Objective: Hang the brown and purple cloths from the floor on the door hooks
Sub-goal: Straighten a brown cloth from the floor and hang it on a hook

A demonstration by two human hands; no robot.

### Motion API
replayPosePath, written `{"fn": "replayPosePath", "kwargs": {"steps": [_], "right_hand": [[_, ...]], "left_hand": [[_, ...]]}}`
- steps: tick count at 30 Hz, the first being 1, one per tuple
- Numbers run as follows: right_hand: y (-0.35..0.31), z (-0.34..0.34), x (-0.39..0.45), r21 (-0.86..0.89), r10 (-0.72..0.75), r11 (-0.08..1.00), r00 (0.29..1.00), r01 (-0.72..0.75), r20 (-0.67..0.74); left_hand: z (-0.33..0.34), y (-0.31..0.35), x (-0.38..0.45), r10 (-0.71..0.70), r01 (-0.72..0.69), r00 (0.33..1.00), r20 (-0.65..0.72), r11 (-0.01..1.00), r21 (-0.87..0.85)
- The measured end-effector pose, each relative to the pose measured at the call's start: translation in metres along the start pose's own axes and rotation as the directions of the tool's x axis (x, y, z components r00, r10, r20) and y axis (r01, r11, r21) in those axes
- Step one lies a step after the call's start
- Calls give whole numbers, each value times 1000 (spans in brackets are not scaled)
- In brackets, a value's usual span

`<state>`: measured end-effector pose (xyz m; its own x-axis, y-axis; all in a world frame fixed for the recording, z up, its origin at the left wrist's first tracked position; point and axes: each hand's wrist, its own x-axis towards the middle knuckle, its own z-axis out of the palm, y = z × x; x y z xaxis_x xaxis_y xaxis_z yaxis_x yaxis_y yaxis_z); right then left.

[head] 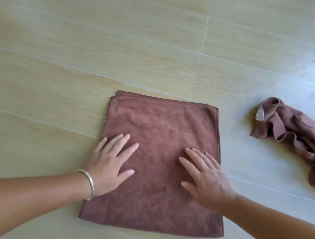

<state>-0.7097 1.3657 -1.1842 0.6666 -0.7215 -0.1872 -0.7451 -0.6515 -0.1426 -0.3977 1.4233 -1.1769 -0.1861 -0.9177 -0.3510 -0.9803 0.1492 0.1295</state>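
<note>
Scene is brightly and evenly lit by soft daylight. Strong glare is seen on the tiled floor [297,56] at upper right, where colour is washed out to near white; light seems to come from that side. Shadows are faint, only thin dark lines under the folded brown cloth [160,139] edges. Slight motion blur is noted on the right hand [207,179] and the left hand [111,163]. Overall sharpness is soft, compression smear visible. Tile joints are bowed by wide-angle distortion, and forearms look stretched at the bottom corners.

pale wood-look floor tiles [84,32] — white grout lines [200,51]
</note>
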Motion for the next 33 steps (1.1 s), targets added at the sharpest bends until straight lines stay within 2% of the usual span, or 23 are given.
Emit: {"fn": "replayPosePath", "kwargs": {"steps": [2,4,6,10,12,15,17,20,24,27,29,31,33], "right_hand": [[3,2,6,-59,-15,998,993,23,118],[14,-3,28,-100,-14,994,985,31,169],[27,-9,56,-138,21,990,985,3,173],[29,-23,94,-144,177,977,977,-160,116],[16,-20,89,-104,122,988,987,-111,108],[-5,-5,54,-126,-81,987,987,99,136],[-2,7,29,-146,-200,963,965,225,167],[21,17,9,-177,-294,931,943,319,157],[36,7,10,-199,-257,940,958,278,124],[17,-4,3,-190,-127,972,989,140,77],[1,-18,-9,-155,-16,987,995,31,97],[-14,-40,-26,-126,29,992,992,-14,120],[-27,-68,-45,-98,19,995,989,-5,144]], "left_hand": [[8,-1,-7,36,-41,997,73,996,77],[4,-13,7,30,-41,996,80,990,132],[-4,-30,37,1,-11,998,70,989,148],[-22,-38,82,-77,60,995,68,973,225],[-21,-28,78,-20,10,999,45,978,208],[-6,-13,41,205,-199,979,-4,956,214],[9,-13,16,316,-309,949,12,920,240],[19,-24,1,337,-333,941,36,897,292],[5,-34,5,350,-338,937,7,900,274],[-1,-31,-1,290,-280,957,-18,936,213],[-6,-26,-13,130,-143,988,78,972,186],[-21,-20,-30,-20,-26,981,195,974,227],[-42,-11,-55,-67,6,973,222,964,266]]}}
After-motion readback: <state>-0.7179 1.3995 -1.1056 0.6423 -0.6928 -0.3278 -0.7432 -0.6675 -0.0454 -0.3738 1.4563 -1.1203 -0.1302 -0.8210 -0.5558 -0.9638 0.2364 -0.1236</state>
